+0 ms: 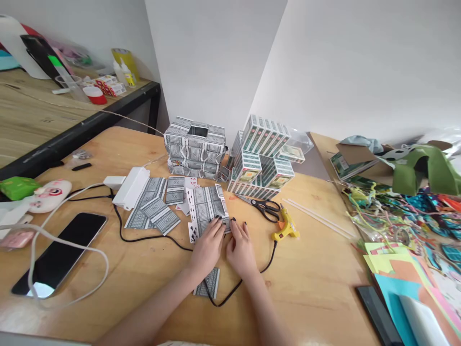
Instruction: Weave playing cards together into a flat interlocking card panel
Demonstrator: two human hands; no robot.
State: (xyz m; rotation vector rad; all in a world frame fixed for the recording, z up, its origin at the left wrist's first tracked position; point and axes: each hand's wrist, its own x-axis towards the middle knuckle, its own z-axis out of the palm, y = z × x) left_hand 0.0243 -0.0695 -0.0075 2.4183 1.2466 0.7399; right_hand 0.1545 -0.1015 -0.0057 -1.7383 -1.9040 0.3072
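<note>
My left hand (210, 241) lies with its fingers on the lower edge of a panel of joined playing cards (206, 206), backs up, some faces showing at its left side. My right hand (242, 246) is beside it, fingertips at the panel's lower right corner, fingers bent close together; whatever they pinch is too small to tell. Behind the panel stands a box-like structure of cards (195, 150) with an opening on top. Loose cards (160, 215) lie left of the panel, and another card (212, 282) is under a black cable near my left wrist.
Stacked card boxes (260, 158) stand at the back. Black scissors (265, 208) and a yellow glue gun (286, 227) lie to the right, near clear sticks (319, 218). A phone (59, 254), white adapter (132, 187) and looping cables lie left. Colored paper (399, 283) is at right.
</note>
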